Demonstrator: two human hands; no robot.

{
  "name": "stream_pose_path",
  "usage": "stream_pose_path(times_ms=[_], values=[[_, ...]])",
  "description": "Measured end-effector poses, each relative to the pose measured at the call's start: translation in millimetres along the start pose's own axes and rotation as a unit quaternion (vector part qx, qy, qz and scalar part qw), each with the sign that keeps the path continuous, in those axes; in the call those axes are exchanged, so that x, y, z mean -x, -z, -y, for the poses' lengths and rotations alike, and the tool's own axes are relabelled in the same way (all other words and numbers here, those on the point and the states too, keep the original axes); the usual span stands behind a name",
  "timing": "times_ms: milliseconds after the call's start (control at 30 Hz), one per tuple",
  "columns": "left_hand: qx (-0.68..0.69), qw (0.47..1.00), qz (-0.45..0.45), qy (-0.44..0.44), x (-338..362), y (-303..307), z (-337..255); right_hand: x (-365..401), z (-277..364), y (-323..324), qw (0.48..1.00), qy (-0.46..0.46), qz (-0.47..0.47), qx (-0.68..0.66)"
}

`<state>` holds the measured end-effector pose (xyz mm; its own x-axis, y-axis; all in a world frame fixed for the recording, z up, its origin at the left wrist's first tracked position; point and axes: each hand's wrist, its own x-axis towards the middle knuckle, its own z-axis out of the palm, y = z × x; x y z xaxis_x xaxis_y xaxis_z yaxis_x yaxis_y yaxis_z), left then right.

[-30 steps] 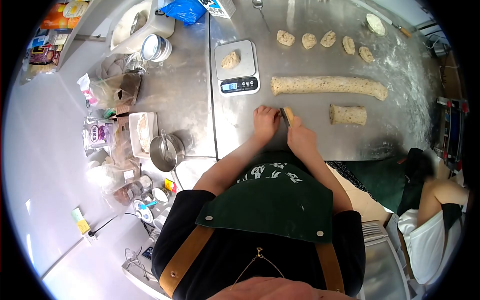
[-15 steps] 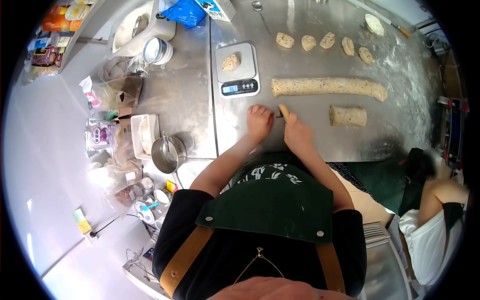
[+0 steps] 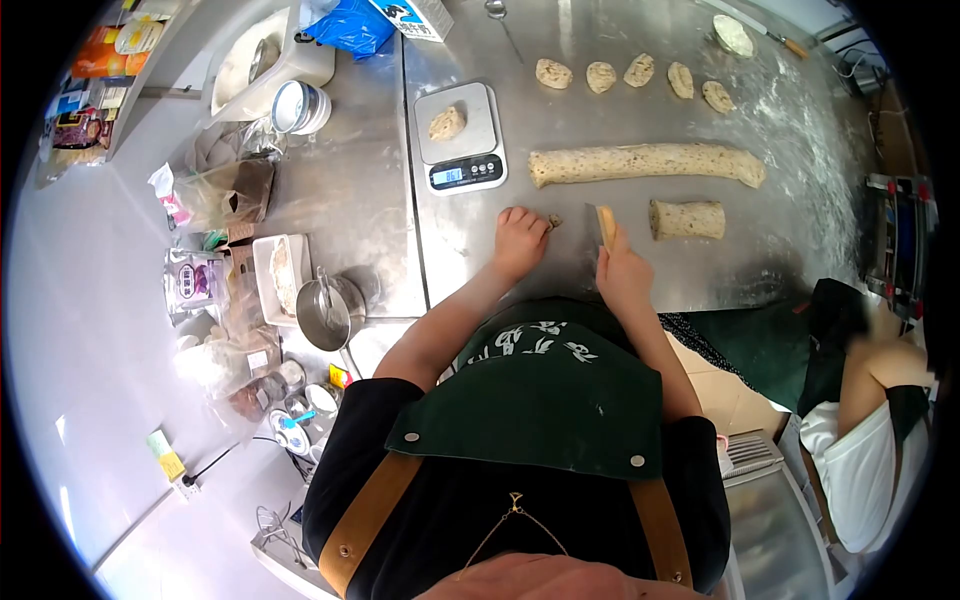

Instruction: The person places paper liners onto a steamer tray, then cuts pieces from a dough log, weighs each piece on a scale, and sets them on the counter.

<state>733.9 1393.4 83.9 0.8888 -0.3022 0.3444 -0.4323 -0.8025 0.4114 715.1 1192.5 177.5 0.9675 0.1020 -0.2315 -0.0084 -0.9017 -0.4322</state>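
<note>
My right hand [image 3: 625, 272] is closed around the wooden handle of a dough scraper [image 3: 607, 228], its thin blade edge turned to the left. To its left, my left hand [image 3: 520, 243] rests near the table top with fingers curled at a small piece of dough [image 3: 554, 221]. A short log of speckled dough [image 3: 687, 220] lies right of the scraper. Beyond the hands stretches a long dough roll [image 3: 645, 165]. One dough lump [image 3: 447, 123] sits on the digital scale [image 3: 468, 172], which has a lit display.
Several cut dough pieces [image 3: 601, 77] lie in a row at the back of the steel table [image 3: 560, 270]. A spoon [image 3: 497, 10] and a white lump [image 3: 733, 36] are farther back. Bowls [image 3: 300, 106], a saucepan [image 3: 330, 312] and bags stand left. Another person [image 3: 850, 440] is at right.
My right hand has moved right with the scraper, away from my left hand, leaving the small piece of dough in plain view. The whole view has shifted slightly.
</note>
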Motion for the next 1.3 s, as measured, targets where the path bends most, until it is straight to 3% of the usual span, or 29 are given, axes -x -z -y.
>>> stream_pose_path(times_ms=[167,267,333,433,600,800,1000,1300], values=[[0.004,0.997,-0.004,-0.074,9,4,4,12,-20,-16,0.999,0.013,-0.041,0.011],[-0.033,0.998,-0.038,0.024,-6,30,14,14,-18,-16,1.0,-0.005,-0.02,0.01],[-0.048,0.984,-0.143,0.096,-24,43,46,15,-19,-18,0.999,-0.004,-0.029,0.023],[-0.083,0.966,-0.184,0.161,-62,79,95,13,-16,-12,1.0,0.003,-0.029,0.005],[-0.117,0.962,-0.124,0.211,-97,98,139,12,-16,-9,1.0,-0.003,-0.015,0.003],[-0.296,0.952,-0.049,0.059,-93,102,148,12,-20,-13,1.0,-0.01,-0.015,0.004],[-0.237,0.95,-0.08,0.186,-70,106,144,13,-19,-10,1.0,-0.009,-0.008,0.008],[-0.172,0.948,-0.1,0.25,-15,113,149,11,-20,-10,1.0,-0.006,-0.007,0.013]])
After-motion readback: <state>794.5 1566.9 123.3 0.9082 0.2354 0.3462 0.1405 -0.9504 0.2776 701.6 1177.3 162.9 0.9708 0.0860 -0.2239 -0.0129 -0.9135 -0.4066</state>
